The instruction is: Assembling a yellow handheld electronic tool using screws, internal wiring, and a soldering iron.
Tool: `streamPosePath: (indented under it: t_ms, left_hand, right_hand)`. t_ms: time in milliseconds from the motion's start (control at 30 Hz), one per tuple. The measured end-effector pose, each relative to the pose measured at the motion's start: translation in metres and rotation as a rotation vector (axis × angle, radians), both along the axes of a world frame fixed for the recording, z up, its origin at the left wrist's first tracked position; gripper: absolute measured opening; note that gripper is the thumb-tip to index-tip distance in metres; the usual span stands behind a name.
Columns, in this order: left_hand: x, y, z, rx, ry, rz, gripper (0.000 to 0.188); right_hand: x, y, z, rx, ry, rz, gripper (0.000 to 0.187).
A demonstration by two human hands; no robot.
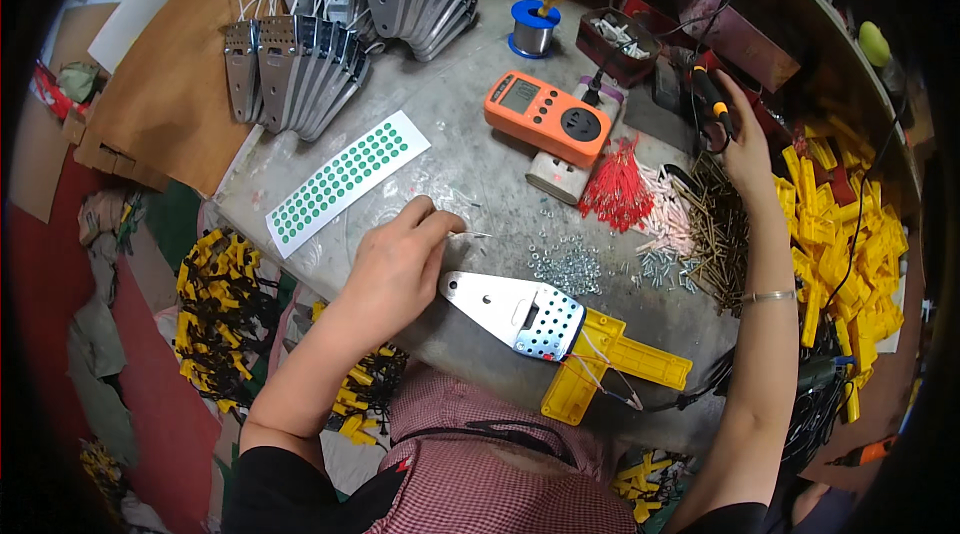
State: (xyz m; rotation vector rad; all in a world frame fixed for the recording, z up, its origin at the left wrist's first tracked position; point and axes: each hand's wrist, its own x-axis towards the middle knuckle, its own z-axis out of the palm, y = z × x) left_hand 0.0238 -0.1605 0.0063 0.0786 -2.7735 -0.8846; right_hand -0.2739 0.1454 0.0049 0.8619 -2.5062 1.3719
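Observation:
My left hand (395, 264) is pinched shut, with a thin, pale piece like a short wire (478, 234) sticking out from its fingertips. Below it lies a flat silver metal plate (490, 302) that tapers to the left and ends in a perforated bracket (552, 324). White wires run from the bracket over an open yellow plastic handle shell (570, 389). At the far right, my right hand (745, 149) is closed round a black-and-orange handled tool (714, 99), which looks like pliers; its working end is hard to make out.
Loose nuts (570, 264), screws (665, 269), red-wired parts (617, 189) and brown rods (718, 224) lie mid-right. Behind stand an orange meter (545, 119) and a solder spool (533, 29). Stacked metal plates (300, 74), a green-dot sticker sheet (345, 184) and yellow shells (840, 254) flank the table.

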Motion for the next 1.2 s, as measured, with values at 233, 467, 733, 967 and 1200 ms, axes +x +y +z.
streamPosePath:
  t_ms: [233,467,733,967,1200]
  left_hand:
    - [-0.001,0.032,0.000,0.377,0.045,-0.189,0.030]
    - [-0.005,0.041,0.011,0.502,0.076,-0.285,0.018]
    - [-0.018,0.064,0.016,0.292,0.208,-0.414,0.023]
    - [-0.017,0.069,0.014,0.290,0.214,-0.397,0.023]
    - [-0.020,0.070,0.013,0.297,0.235,-0.422,0.020]
  right_hand:
    - [-0.015,-0.009,0.004,0.036,0.086,-0.059,0.035]
    - [0.100,0.035,0.071,-0.281,0.300,-0.294,0.018]
    - [0.212,0.042,0.070,-0.473,-0.391,-0.207,0.030]
    - [0.217,0.036,0.059,-0.489,-0.445,-0.220,0.026]
    - [0.217,0.038,0.057,-0.478,-0.417,-0.236,0.026]
